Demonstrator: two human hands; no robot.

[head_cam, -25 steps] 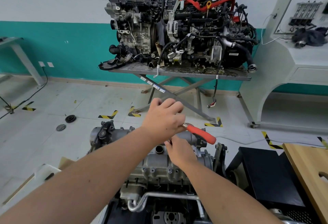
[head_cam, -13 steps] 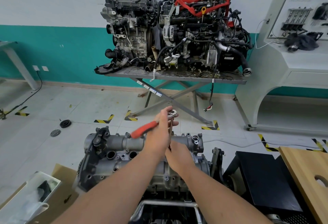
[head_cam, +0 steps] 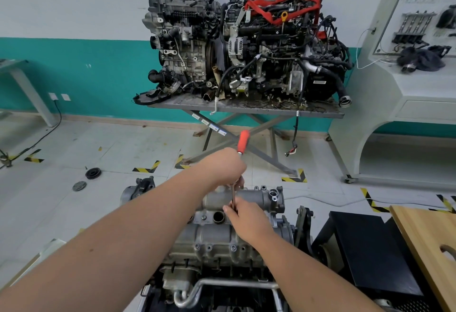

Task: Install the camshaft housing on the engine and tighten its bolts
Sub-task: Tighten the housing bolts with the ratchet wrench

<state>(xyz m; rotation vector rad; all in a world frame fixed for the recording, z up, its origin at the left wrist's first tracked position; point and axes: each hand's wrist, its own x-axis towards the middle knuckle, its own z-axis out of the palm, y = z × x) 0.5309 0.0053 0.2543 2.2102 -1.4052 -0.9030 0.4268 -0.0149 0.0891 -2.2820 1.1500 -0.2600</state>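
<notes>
- The left hand [head_cam: 228,166] grips the ratchet [head_cam: 243,142] to turn a bolt.
- The right hand [head_cam: 243,215] pinches its extension bar [head_cam: 233,197], keeping it upright.
- The camshaft housing [head_cam: 249,199] sits on the engine [head_cam: 217,245].

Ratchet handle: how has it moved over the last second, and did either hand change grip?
The ratchet's red handle swung from pointing right, round to the left, now away from the person. The left hand still grips the ratchet head; the right hand still steadies the extension shaft. The camshaft housing stayed put.
</notes>
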